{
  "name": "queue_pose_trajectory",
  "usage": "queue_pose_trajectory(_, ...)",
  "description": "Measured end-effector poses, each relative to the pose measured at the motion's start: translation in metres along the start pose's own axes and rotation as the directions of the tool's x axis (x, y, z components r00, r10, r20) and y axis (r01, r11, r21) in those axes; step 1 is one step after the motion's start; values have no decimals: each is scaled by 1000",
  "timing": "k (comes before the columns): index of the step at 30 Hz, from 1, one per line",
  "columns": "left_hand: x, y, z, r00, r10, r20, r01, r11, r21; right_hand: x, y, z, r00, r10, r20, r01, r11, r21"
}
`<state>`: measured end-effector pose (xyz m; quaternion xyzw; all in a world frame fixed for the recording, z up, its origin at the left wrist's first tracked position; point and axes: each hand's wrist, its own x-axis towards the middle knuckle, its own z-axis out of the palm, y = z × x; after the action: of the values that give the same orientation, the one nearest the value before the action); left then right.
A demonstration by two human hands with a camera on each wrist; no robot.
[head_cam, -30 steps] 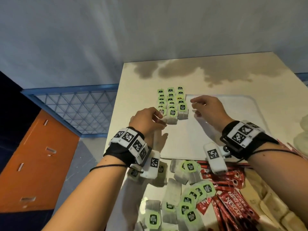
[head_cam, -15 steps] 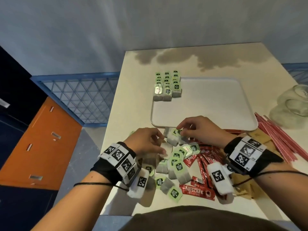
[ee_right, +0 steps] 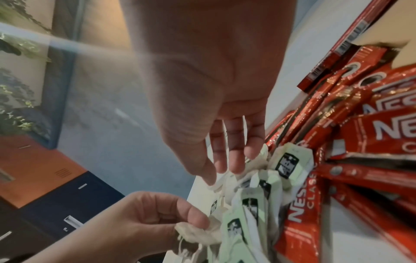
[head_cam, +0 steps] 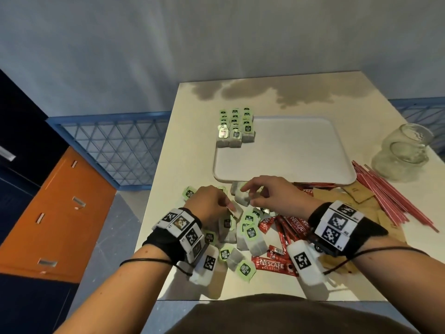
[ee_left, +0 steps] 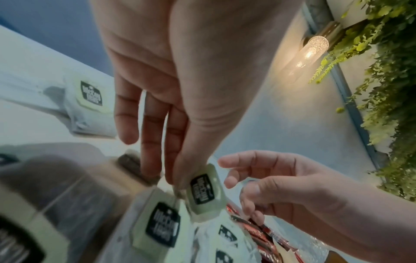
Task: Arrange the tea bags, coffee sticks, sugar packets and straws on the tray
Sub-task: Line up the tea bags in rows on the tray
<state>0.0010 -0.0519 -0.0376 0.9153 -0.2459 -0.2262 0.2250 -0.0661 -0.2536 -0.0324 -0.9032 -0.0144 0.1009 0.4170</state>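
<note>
Both hands (head_cam: 212, 201) among tea bags (head_cam: 250, 233)
</note>
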Motion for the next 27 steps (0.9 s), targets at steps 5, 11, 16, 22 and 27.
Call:
queue_pose_trajectory(5,0,12,-16,998,45,-34,-52,970,-237,-9,-8,-6,997,-74,19,72,994,83)
queue_pose_trajectory(11,-2,30,-11,996,82,-42,-91,946,-311,-19,-10,-14,998,-47,-49,54,987,153)
queue_pose_trajectory(16,0,28,8,975,22,223,-1,995,-95,-25,5,-19,987,43,-152,-30,996,88)
queue_pose_trajectory(22,9,26,25,981,45,190,-87,972,220,-30,15,-28,982,98,-163,-80,991,109)
queue_pose_trajectory(27,11,17,21,983,119,138,-103,988,-113,-33,6,-41,991,85,-108,-57,970,238)
